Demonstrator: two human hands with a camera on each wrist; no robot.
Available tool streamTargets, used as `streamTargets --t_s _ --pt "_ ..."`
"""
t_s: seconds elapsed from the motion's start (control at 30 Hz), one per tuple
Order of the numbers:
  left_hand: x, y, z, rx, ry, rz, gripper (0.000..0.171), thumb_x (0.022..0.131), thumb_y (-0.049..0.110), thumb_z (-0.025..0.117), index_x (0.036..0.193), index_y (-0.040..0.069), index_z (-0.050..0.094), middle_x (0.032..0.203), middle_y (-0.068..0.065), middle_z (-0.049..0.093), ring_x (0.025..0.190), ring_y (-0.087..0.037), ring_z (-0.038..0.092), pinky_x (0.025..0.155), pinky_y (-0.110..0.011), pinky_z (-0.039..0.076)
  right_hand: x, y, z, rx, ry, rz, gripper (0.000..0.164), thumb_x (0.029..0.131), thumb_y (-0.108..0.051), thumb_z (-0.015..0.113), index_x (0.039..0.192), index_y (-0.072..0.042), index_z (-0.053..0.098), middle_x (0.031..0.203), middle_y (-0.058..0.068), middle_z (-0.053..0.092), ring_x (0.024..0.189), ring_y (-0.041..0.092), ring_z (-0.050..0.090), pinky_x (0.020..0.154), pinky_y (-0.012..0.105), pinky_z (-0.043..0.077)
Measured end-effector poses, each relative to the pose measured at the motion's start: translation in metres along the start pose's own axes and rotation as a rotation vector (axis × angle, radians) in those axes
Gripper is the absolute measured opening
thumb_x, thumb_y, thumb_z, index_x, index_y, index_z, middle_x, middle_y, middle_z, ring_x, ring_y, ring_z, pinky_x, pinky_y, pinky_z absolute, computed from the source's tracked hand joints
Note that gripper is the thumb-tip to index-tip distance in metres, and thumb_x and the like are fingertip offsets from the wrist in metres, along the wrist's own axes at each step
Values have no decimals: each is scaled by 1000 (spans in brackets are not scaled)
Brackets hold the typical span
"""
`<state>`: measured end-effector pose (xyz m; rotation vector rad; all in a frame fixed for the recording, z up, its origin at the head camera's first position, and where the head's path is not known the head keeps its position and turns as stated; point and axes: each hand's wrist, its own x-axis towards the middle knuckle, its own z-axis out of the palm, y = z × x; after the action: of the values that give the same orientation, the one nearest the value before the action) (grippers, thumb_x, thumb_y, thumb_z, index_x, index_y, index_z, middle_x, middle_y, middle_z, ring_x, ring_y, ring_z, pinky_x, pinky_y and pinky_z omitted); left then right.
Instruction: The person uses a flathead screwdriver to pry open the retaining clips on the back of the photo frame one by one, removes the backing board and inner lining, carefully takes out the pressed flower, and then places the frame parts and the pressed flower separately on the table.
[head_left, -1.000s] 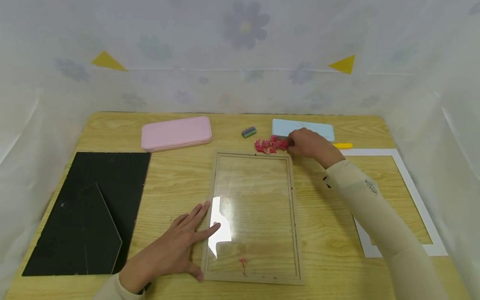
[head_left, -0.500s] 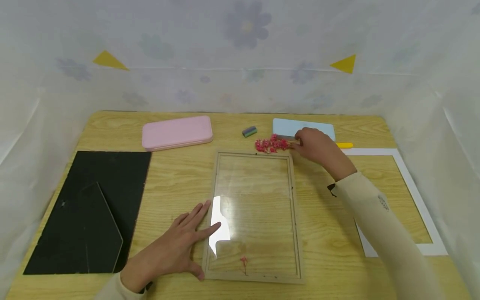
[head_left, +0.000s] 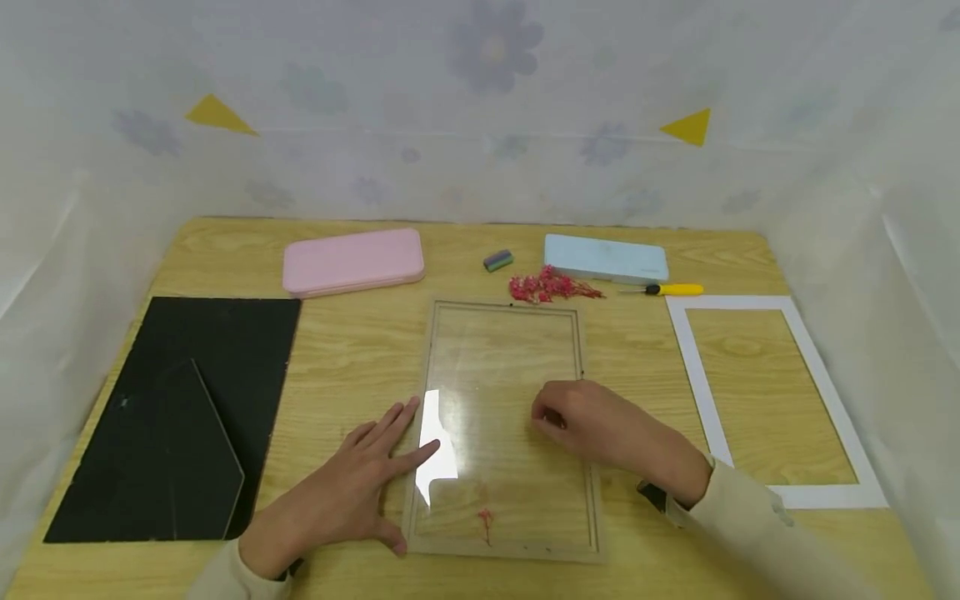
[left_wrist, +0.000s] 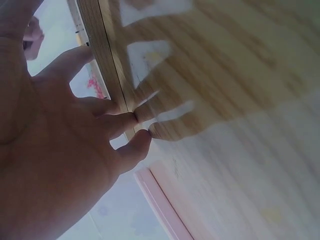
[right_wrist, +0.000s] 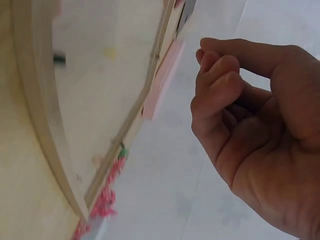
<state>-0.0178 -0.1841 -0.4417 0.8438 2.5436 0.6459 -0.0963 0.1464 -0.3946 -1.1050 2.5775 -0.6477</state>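
My left hand (head_left: 352, 492) lies spread at the left side of a wooden picture frame (head_left: 592, 492) with a clear pane. In the left wrist view its fingers (left_wrist: 127, 122) touch the frame's edge. A small pink flower sprig (head_left: 486, 525) lies on the pane near the bottom. My right hand (head_left: 592, 421) is over the pane's right part, thumb and fingertips brought together. The right wrist view shows its fingers (right_wrist: 220, 85) curled; I cannot tell whether something tiny is pinched there. A bunch of pink dried flowers (head_left: 551, 286) lies beyond the frame's top edge.
A black backing board (head_left: 247, 333) with its stand lies at left, a white mat border (head_left: 832, 497) at right. Along the back are a pink case (head_left: 352, 260), a small grey-green block (head_left: 498, 261), a light blue case (head_left: 606, 257) and a yellow screwdriver (head_left: 681, 289).
My right hand has drawn back from the flower bunch, down and left to above the pane. The bunch's stems and the screwdriver are now uncovered. The left hand has kept its place.
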Motion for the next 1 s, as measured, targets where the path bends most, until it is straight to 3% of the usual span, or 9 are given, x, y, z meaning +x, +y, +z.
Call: streamTargets --t_s 0.13,0.23,0.37,0.47,0.7,1.0 --pt "1 -1 -1 -7 -2 -4 116 53 54 92 153 19 43 167 -18 2 152 -39 8 111 -64 23 -2 -15 18 38 -74 -36 6 95 -10 68 90 -10 71 84 -7 65 74 2 58 67 23 51" --pt "1 -1 -1 -13 -3 -8 116 53 54 92 153 20 43 167 -18 2 152 -39 7 111 -63 23 -3 -26 33 50 -159 -44 14 95 -13 68 82 -14 67 75 -12 58 65 -2 49 61 19 46" --pt "0 0 -1 -6 7 -5 116 53 56 91 153 20 44 166 -18 4 152 -39 8 111 -62 24 -6 -43 52 -5 -254 -74 30 98 -22 65 69 -19 57 65 -16 45 57 -2 37 55 17 39" --pt "0 0 0 6 17 6 116 52 57 90 152 20 45 166 -20 6 151 -40 11 110 -63 26 -8 -54 66 -97 -281 -109 38 99 -29 63 63 -20 53 62 -15 43 55 -1 38 52 18 39" --pt "-1 -1 1 24 14 -6 118 52 56 92 153 20 44 166 -19 5 151 -40 11 110 -62 26 -11 -73 89 -426 -206 -161 36 96 -42 64 68 -19 63 64 -9 53 56 5 52 45 23 43" --pt "0 0 0 23 14 -6 118 51 55 92 153 20 43 167 -18 3 152 -39 10 111 -62 25 -14 -80 89 -496 -154 -157 15 79 -16 76 73 -12 63 66 -3 49 50 5 42 39 22 39"
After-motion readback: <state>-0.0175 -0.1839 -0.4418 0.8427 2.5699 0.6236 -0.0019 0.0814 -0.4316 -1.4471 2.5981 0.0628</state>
